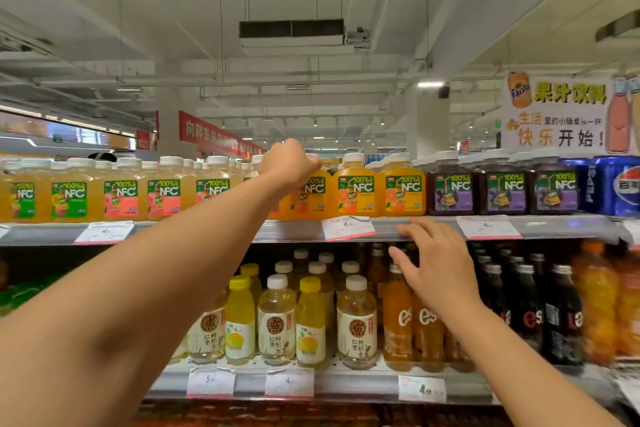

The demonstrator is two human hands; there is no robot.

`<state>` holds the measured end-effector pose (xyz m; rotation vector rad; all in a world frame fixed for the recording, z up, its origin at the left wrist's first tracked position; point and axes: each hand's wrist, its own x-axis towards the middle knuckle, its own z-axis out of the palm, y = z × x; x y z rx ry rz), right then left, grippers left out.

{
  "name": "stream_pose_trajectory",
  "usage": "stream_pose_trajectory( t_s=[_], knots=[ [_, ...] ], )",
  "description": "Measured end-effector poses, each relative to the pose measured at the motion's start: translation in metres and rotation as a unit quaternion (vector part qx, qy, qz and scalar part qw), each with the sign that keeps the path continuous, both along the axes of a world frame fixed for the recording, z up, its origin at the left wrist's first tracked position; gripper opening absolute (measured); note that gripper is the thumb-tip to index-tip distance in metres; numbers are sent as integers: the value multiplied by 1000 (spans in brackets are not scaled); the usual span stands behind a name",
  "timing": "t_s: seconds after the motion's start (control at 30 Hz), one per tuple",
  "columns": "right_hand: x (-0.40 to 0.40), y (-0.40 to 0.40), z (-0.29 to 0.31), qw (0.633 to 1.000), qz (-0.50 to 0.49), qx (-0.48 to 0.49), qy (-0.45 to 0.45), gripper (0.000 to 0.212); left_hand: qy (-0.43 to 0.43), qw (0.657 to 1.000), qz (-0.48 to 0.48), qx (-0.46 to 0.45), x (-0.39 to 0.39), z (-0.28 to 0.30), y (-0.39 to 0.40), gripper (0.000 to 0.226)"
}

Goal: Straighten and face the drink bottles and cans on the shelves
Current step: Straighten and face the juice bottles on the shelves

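Observation:
My left hand (289, 163) reaches up to the top shelf and grips the cap end of an orange NFC juice bottle (311, 196), whose neck is hidden under the fingers. Two more orange NFC bottles (356, 189) stand to its right, labels forward. My right hand (436, 263) hovers with fingers spread, its fingertips at the top shelf's front rail (391, 230), in front of the orange "es" bottles (398, 319) on the lower shelf. It holds nothing.
Pale yellow NFC bottles (117, 191) fill the top shelf's left, purple NFC bottles (502, 187) and blue Pepsi cans (620, 185) its right. Below stand tea and lemon bottles (277, 319), dark cola bottles (530, 308). Price tags (348, 227) hang on the rails.

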<state>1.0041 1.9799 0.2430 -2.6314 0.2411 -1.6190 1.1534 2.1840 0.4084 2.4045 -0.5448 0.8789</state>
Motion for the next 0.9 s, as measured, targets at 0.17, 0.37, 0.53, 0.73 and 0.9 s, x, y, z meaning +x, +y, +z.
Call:
stream_pose_trajectory(
  t_s=[0.17, 0.37, 0.53, 0.73, 0.9],
  knots=[
    [1, 3, -1, 1000, -9, -4, -6, 40, -36, 999, 13, -15, -4, -15, -2, 41],
    [-2, 6, -4, 1000, -17, -15, -4, 43, -131, 984, -99, -74, -23, -69, 20, 49],
    [-5, 8, -10, 999, -24, -36, 11, 54, -215, 971, -103, -11, -40, -139, 71, 32],
    [-4, 11, -18, 997, -43, -50, 28, 63, -171, 983, 37, 56, -25, -182, 144, 54],
    [-4, 21, -17, 996, -61, -41, 42, 65, -155, 981, 87, 82, -2, -183, 201, 57]
  ],
)
